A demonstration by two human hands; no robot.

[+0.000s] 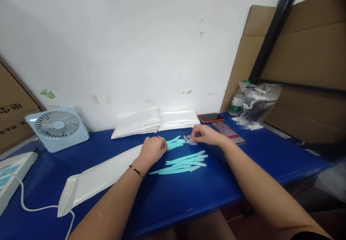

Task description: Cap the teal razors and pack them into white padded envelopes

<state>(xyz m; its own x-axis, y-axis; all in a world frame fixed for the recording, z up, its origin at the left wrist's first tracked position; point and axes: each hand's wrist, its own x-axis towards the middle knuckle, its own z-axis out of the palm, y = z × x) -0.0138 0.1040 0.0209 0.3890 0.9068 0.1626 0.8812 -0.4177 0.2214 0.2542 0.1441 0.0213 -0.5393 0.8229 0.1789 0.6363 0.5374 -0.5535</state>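
Observation:
My left hand is closed, its fingertips pinched at the handle ends of a small bunch of turquoise eyebrow razors. Opposite it, my right hand pinches at a little heap of translucent blade caps; the piece between its fingertips is mostly hidden. Nearer to me lies a second, loose pile of turquoise razors, their pale blade ends pointing right. A long white mailing bag lies flat under and beside my left forearm.
White bags are stacked along the wall. Two phones, one orange-edged and one with a lit screen, lie at right, near a bottle and a clear plastic bag. At left stand a blue fan and a white power strip with its cable.

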